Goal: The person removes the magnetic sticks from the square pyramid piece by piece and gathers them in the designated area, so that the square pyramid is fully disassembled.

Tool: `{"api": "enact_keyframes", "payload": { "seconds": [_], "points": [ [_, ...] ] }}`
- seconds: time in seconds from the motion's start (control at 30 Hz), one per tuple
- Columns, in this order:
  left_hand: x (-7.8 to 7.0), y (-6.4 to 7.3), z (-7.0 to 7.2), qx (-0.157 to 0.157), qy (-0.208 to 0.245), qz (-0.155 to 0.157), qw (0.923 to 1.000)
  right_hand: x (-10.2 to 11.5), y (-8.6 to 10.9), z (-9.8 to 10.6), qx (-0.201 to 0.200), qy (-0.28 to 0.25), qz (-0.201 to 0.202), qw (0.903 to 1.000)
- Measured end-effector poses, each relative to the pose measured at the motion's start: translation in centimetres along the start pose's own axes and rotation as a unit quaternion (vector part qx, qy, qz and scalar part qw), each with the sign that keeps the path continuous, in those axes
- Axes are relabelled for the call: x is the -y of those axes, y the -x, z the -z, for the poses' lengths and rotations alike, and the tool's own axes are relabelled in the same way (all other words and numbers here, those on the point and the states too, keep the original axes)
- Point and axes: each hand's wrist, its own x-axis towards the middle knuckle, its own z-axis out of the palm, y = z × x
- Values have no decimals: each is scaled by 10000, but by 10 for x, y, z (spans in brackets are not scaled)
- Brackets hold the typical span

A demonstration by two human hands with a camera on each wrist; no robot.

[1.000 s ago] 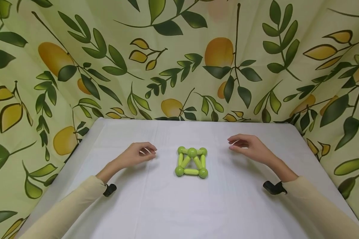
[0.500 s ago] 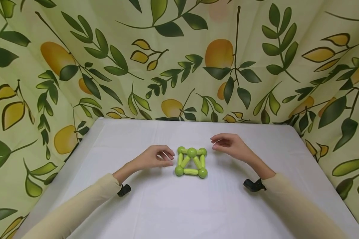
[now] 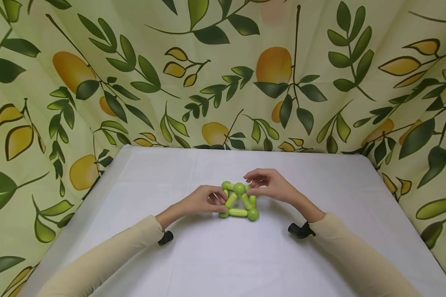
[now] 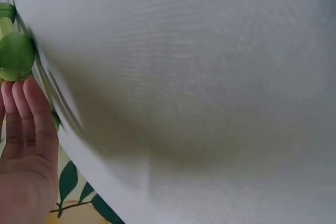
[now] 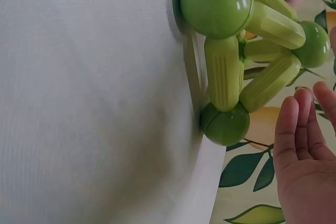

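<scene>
A pyramid of light-green balls and ribbed rods, like a magnetic building toy, stands on the white table. At its left side is my left hand, thumb by the near left ball and fingers by the left rods; contact is hard to tell. In the left wrist view its fingers look fairly straight just below a green ball. My right hand hovers at the far right corner, hiding the ball there. The right wrist view shows its fingers loosely extended, apart from the rods.
The white cloth-covered table reaches back to a curtain printed with leaves and fruit, which also hangs at both sides. A black wrist camera sits under each sleeve, the left one and the right one.
Both hands have moved inward over the table, the left rightward and the right leftward, from well apart to beside the green pyramid. The pyramid has stayed in place.
</scene>
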Motion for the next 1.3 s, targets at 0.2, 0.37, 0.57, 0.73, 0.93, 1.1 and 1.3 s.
{"api": "enact_keyframes", "payload": {
  "seconds": [0.2, 0.37, 0.57, 0.73, 0.93, 1.1, 1.3],
  "points": [
    [1, -4, -3, -41, -245, -133, 9996, 18, -5, -10, 141, 53, -15, 9999],
    [-1, -7, -6, -95, -370, -14, 9993, 38, -8, -17, 252, -8, -19, 9997],
    [-1, -8, -7, -92, -408, 107, 9991, 36, -10, -18, 253, 84, -126, 9996],
    [-2, -8, -6, -65, -419, 159, 9990, 38, -11, -19, 278, 174, -109, 9994],
    [-2, -7, -6, -97, -445, 90, 9989, 41, -13, -20, 330, 332, -76, 9989],
    [0, -8, -5, -77, -408, 78, 9991, 34, -16, -19, 377, 425, -130, 9983],
    [-1, -8, -4, -41, -367, 186, 9991, 8, -19, -17, 423, 459, -212, 9978]
  ]
}}
